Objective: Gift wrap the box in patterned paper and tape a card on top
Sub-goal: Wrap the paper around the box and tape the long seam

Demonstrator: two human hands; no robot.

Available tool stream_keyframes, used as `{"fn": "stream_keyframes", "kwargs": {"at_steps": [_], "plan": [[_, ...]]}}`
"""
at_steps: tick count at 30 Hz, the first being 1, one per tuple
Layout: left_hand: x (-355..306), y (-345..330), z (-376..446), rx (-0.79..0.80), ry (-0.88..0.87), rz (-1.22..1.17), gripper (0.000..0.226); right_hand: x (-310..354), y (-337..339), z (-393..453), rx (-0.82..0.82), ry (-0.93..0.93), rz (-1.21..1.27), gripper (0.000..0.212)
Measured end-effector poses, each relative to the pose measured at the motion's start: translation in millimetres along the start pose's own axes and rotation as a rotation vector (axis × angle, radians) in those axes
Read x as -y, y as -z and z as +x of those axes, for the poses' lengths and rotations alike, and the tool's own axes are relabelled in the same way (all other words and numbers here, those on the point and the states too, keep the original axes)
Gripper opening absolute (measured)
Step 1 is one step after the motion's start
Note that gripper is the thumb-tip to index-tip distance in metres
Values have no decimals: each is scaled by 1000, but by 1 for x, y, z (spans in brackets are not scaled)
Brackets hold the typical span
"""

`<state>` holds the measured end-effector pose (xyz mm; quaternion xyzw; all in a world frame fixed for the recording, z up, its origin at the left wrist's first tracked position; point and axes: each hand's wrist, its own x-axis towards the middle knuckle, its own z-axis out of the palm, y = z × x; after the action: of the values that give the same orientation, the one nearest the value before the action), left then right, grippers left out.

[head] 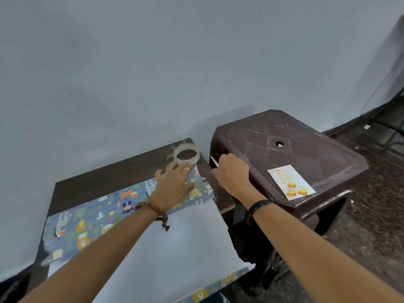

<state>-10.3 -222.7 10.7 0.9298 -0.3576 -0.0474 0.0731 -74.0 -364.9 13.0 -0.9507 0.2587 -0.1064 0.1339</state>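
Patterned blue paper (91, 217) with cartoon animals lies on a dark table (105, 173), its white underside (175, 248) turned up; no box shows. My left hand (175, 184) rests flat on the paper's far right corner with fingers spread, its fingertips at a clear tape roll (186, 154) near the table's back corner. My right hand (232, 173) hovers just right of the table, fingers curled, pinching a thin white pointed strip (213, 161). A white card (290, 182) with yellow writing and orange balls lies on a brown stool.
The brown plastic stool (306, 149) stands right of the table, close against it. A plain grey wall runs behind both. Dark speckled floor (376, 215) lies to the right, with a cable in the far corner.
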Motion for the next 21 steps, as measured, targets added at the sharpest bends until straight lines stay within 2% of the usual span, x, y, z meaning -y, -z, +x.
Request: {"fn": "stream_keyframes", "kwargs": {"at_steps": [3, 7, 9, 12, 15, 17, 19, 21], "plan": [[34, 0, -28, -78, -4, 46, 47, 6, -18, -8, 29, -24, 13, 20], [66, 1, -69, -356, -187, 83, 34, 3, -32, -15, 100, -22, 14, 22], [74, -7, -90, -373, -258, 173, 36, 1, -36, -16, 99, -34, 41, 23], [80, -22, -115, -429, -359, 227, 28, -7, -37, -12, 101, -32, 115, 24], [87, -34, -136, -398, -520, 210, 25, -14, -32, -8, 26, -71, 292, 28], [86, -37, -146, -294, -572, 183, 36, -11, -26, -8, -64, -100, 404, 27], [86, -46, -151, -158, -555, 157, 23, 4, -18, -11, -106, -4, 406, 26], [86, -54, -153, -68, -454, 91, 41, 31, -9, -21, -63, 132, 386, 25]]}}
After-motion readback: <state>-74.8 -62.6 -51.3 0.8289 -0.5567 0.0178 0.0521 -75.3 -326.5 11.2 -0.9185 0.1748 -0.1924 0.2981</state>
